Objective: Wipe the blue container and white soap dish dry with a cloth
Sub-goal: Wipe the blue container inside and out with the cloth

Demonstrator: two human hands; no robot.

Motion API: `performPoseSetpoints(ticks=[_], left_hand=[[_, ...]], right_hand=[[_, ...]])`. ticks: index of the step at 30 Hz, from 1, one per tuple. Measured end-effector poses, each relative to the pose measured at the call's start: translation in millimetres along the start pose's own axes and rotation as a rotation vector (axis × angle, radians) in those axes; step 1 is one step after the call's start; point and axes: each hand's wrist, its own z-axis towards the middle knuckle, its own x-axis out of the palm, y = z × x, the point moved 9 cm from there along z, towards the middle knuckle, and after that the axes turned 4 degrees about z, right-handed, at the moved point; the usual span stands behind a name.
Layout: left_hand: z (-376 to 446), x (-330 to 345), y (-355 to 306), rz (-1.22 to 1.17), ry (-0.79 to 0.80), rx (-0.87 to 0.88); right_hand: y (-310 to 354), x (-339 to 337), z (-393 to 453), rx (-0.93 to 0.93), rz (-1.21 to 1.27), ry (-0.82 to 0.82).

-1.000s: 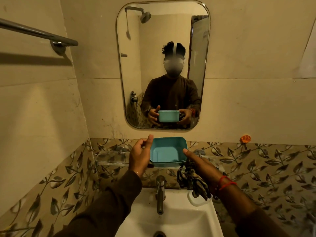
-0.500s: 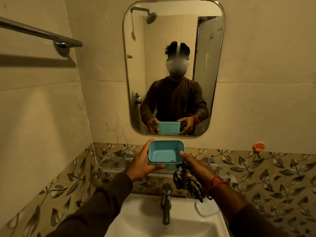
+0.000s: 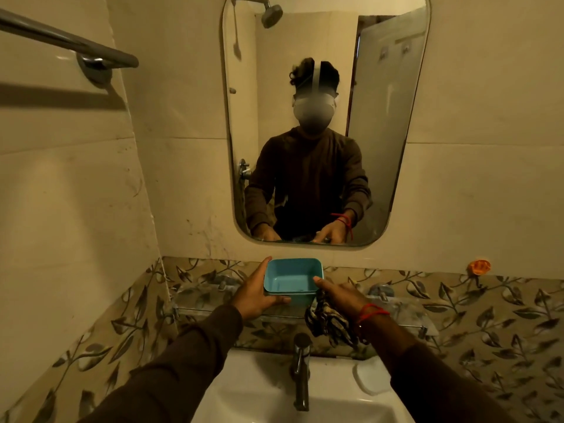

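The blue container (image 3: 291, 277) is an open rectangular tub, held level just above the glass shelf (image 3: 396, 315) under the mirror. My left hand (image 3: 254, 293) grips its left side, thumb along the rim. My right hand (image 3: 338, 296) holds its right side and also keeps a dark patterned cloth (image 3: 328, 322) that hangs below the palm. The white soap dish (image 3: 370, 378) lies on the basin's right rim, apart from both hands.
A metal tap (image 3: 301, 370) rises from the white basin (image 3: 259, 392) directly below the container. The mirror (image 3: 323, 117) hangs on the wall ahead. A towel rail (image 3: 67, 41) projects at upper left. An orange hook (image 3: 479, 266) sticks to the right wall.
Both hands have carried the blue container forward and down toward the glass shelf. The cloth stayed in my right hand.
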Motion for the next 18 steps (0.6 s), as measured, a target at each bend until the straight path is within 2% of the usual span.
performPoseSetpoints(ticks=[7,18], left_hand=[[3,3,11,-0.002,0.065,-0.002],[10,4,17,0.062,0.030,0.037]], right_hand=[[-6,-3,0,-0.014,-0.109,-0.023],[-9,-6,5,-0.029,-0.127,-0.001]])
